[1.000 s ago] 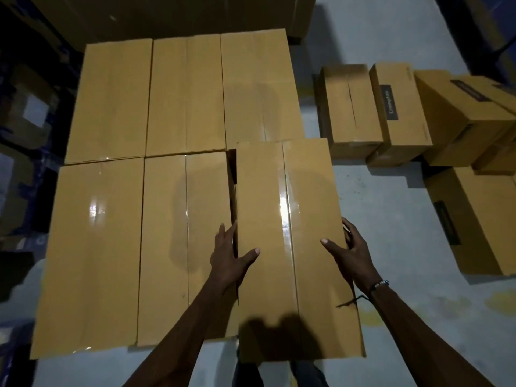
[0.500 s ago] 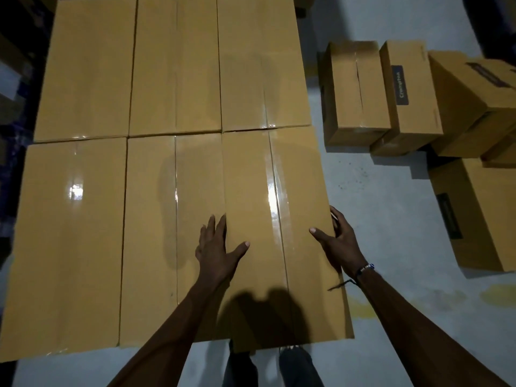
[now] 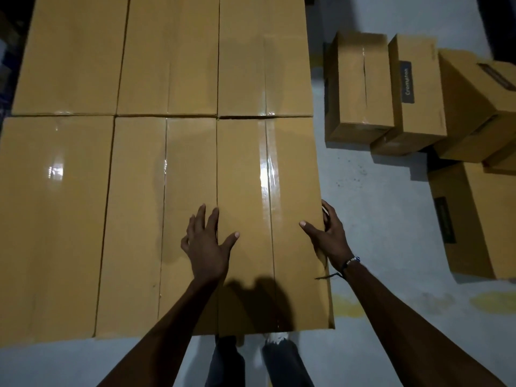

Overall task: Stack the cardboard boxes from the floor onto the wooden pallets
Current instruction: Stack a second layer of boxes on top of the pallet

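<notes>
Brown cardboard boxes [image 3: 156, 141] lie flat in two rows of three and make one big, level top below me. I cannot see what they sit on. More brown cardboard boxes [image 3: 413, 96] wait on the grey floor [image 3: 377, 196] to the right, some leaning on each other, and one has a dark label with pale letters [image 3: 407, 82]. The near right box with shiny clear tape down its middle [image 3: 268, 224] sits tight against the box beside it. My left hand [image 3: 208, 247] lies flat on top, fingers straight and spread over the crack between those two boxes, holding nothing. My right hand [image 3: 331, 237] hooks the box's right edge, thumb on top, fingers curled down the side. A small beaded band [image 3: 350, 262] is on that wrist.
</notes>
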### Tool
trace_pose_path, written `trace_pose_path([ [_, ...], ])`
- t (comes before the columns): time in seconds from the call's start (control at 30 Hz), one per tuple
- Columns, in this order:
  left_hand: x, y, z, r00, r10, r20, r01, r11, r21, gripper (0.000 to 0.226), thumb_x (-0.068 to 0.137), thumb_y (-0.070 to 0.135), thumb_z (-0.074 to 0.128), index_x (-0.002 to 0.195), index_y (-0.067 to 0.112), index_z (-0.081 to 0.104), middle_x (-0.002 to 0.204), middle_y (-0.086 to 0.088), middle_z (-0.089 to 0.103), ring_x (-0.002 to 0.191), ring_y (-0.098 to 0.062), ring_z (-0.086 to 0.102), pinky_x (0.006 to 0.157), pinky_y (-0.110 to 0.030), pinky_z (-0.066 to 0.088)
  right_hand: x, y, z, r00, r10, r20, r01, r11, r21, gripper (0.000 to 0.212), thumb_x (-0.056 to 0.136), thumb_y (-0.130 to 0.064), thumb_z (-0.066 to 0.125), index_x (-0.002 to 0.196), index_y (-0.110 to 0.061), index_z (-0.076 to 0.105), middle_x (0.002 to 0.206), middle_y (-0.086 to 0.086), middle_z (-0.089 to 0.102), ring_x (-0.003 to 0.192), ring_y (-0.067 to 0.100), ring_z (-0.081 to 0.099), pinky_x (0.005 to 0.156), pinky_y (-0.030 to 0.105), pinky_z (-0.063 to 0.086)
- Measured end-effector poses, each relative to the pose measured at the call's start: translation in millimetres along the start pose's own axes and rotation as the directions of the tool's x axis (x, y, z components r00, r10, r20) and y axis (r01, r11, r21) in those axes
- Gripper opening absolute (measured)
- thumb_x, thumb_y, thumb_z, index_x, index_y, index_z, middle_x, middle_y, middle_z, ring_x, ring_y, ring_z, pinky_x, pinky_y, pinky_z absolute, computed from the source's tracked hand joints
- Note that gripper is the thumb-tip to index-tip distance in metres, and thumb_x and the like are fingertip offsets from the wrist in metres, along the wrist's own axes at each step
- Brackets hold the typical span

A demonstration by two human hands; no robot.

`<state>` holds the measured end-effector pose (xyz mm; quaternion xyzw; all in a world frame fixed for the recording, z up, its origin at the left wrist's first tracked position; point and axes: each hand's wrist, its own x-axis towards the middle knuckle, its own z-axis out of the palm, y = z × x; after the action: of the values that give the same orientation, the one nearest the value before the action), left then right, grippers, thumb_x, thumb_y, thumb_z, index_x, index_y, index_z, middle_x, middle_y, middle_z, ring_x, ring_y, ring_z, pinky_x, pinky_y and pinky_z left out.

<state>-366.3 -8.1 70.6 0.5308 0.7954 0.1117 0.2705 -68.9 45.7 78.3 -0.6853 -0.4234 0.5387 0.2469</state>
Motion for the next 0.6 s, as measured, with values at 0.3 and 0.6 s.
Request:
trace_pose_path([
  [0.3,-11.8,-3.6,1.7,0.998,0.062,0.016,-0.063,0.997,0.045,0.073,0.098,0.057,0.059,0.160,0.029,0.033,0.172,-0.004,0.015,0.158,-0.033,0.013,0.118,-0.064,0.023,-12.8,-7.0,7.6,0.996,-0.081,-0.032,0.074,0.980,-0.185,0.077,0.092,-0.029,0.077,0.157,-0.022,0.036,0.151,-0.004,0.051,0.130,0.013,0.048,0.103,0.028,0.038],
  [0.6,-104.8,-37.6,-9.0,0.985,0.043,0.168,-0.060,0.993,0.098,0.084,0.091,0.048,0.073,0.161,0.031,0.030,0.173,-0.001,0.011,0.158,-0.033,0.013,0.116,-0.061,0.033,-76.6,27.8,-8.5,0.999,0.016,0.033,-0.009,0.978,-0.209,0.075,0.087,-0.029,0.083,0.152,-0.023,0.045,0.148,0.002,0.057,0.130,0.020,0.055,0.109,0.034,0.044],
])
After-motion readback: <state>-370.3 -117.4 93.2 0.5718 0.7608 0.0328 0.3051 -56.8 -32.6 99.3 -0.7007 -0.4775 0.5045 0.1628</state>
